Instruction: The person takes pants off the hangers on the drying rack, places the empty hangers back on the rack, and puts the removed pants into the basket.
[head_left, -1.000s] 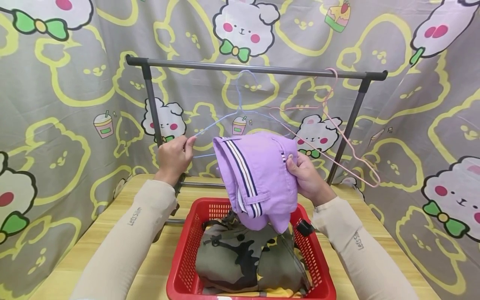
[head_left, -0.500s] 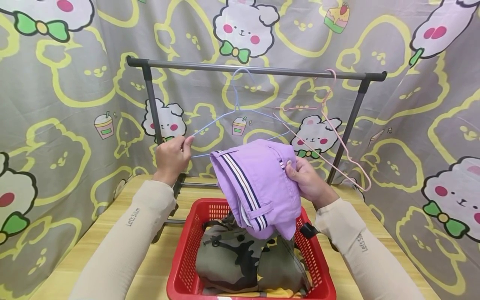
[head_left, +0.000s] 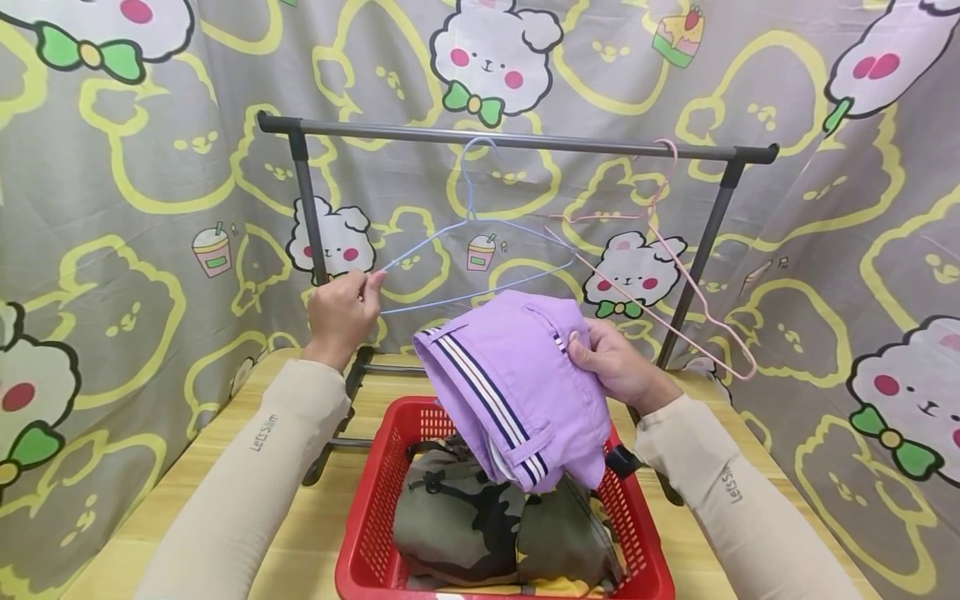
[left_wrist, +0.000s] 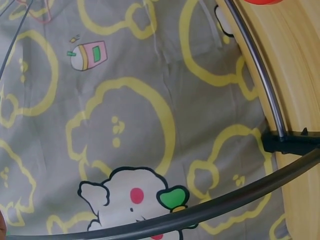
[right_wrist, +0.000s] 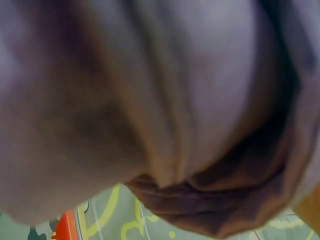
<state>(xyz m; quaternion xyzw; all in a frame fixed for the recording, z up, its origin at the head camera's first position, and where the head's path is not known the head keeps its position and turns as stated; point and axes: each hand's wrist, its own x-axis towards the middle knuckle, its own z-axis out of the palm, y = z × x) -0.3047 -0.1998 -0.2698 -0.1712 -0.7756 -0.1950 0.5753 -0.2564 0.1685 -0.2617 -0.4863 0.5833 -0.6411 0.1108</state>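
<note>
My left hand (head_left: 343, 312) grips the left end of a blue wire hanger (head_left: 480, 300), whose hook is over the bar of the clothes rack. My right hand (head_left: 622, 362) pinches a folded pair of lilac pants (head_left: 517, 367) at the pocket edge, thumb on top. A navy-and-white striped band runs along the waistband, which faces left. The pants hang in front of and below the hanger's lower wire, over the basket. Blurred cloth (right_wrist: 215, 75) fills most of the right wrist view. Only a sliver of the left hand shows at the edge of the left wrist view.
A pink wire hanger (head_left: 652, 208) hangs to the right on the rack bar (head_left: 420, 133). Below, a red plastic basket (head_left: 360, 525) holds camouflage clothing (head_left: 457, 525). It stands on a wooden table (head_left: 165, 492), with a patterned curtain (head_left: 405, 50) behind.
The lilac pants and my right hand have lowered, baring more of the blue hanger's lower wire. My left hand keeps its grip on the hanger and has barely shifted.
</note>
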